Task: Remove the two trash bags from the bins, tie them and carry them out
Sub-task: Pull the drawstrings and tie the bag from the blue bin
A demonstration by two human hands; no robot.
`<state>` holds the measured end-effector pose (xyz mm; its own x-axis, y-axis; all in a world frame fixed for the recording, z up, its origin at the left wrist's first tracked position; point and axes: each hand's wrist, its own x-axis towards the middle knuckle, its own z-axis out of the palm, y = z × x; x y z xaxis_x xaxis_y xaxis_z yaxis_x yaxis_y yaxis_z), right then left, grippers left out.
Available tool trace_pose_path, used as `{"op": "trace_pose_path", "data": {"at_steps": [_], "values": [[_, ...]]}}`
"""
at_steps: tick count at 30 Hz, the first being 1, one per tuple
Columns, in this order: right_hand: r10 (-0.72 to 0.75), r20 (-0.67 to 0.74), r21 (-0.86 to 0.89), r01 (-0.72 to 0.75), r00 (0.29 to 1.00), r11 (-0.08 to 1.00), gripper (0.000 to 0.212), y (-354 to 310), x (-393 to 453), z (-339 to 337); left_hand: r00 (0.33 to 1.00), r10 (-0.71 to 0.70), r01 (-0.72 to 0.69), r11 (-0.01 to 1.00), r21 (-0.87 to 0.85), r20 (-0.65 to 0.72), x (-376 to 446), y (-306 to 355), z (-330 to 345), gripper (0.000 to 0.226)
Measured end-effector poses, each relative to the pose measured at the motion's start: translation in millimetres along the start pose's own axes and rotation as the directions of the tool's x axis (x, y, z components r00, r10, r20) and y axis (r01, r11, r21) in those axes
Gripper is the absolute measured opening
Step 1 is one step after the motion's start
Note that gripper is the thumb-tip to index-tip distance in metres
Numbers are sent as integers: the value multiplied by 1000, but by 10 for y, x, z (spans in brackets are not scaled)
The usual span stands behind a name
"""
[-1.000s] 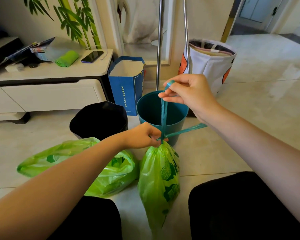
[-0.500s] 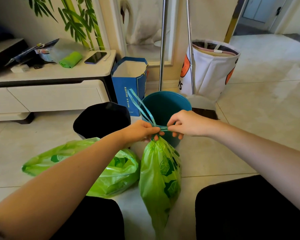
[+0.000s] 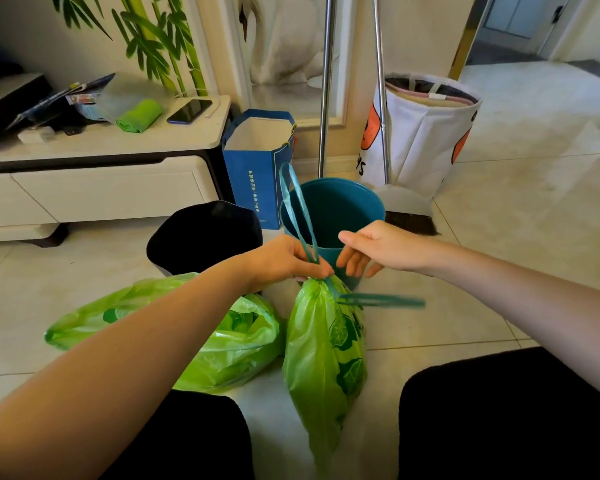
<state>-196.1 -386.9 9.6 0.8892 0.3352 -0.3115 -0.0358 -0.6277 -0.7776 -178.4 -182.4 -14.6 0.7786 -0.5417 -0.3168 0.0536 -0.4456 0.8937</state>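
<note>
My left hand (image 3: 284,259) pinches the gathered neck of the green trash bag (image 3: 323,355), which hangs in front of me, one teal drawstring loop (image 3: 297,209) standing up from my grip. My right hand (image 3: 374,247) is just beside it, fingers spread and holding nothing. The second green bag (image 3: 222,344) lies on the tiled floor (image 3: 499,271), before the black bin (image 3: 205,233) and teal bin (image 3: 340,206).

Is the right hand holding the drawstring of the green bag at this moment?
No, the right hand is open with spread fingers beside the drawstring, which only the left hand pinches above the green bag.
</note>
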Motion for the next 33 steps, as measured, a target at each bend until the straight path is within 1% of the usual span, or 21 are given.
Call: {"op": "trace_pose_path", "data": {"at_steps": [3, 4, 5, 7, 10, 12, 17, 20, 22, 24, 29, 33], "values": [[-27, 59, -61, 31, 998, 998, 12, 104, 47, 104, 998, 64, -61, 992, 114, -24, -6, 50, 7, 13], [-27, 95, -70, 33, 995, 997, 13, 130, 58, 150, 996, 83, -78, 987, 140, -34, -8, 60, 6, 14], [-20, 117, -58, 27, 993, 998, 20, 149, 78, 196, 994, 98, -90, 983, 162, -43, -11, 68, 4, 15], [-20, 104, -16, 22, 994, 1000, 26, 154, 102, 282, 991, 119, -104, 975, 196, -68, -14, 70, -8, 14], [-58, 22, 28, 57, 998, 998, 22, 126, 132, 377, 983, 144, -115, 966, 232, -113, -12, 72, -30, 16], [-71, -6, 43, 72, 997, 996, 17, 126, 149, 414, 978, 154, -118, 965, 236, -139, -15, 75, -34, 20], [-102, -38, 36, 103, 994, 994, 11, 150, 204, 412, 970, 184, -126, 941, 313, -161, -16, 72, -33, 22], [-128, -62, 24, 129, 990, 991, 10, 151, 222, 403, 962, 199, -113, 912, 395, -185, -7, 74, -26, 20], [-128, -60, 9, 129, 990, 992, 11, 153, 232, 390, 959, 210, -109, 894, 434, -191, -7, 80, -15, 19], [-123, -51, -12, 123, 991, 992, 6, 154, 237, 379, 954, 226, -111, 878, 466, -199, -3, 76, 4, 19], [-63, -59, 1, 64, 996, 998, 9, 132, 233, 369, 925, 321, -138, 784, 605, -205, 26, 38, 64, 17], [-60, -70, 11, 61, 996, 998, 13, 94, 227, 405, 890, 413, -180, 708, 683, -193, 60, -57, 130, 11]]}}
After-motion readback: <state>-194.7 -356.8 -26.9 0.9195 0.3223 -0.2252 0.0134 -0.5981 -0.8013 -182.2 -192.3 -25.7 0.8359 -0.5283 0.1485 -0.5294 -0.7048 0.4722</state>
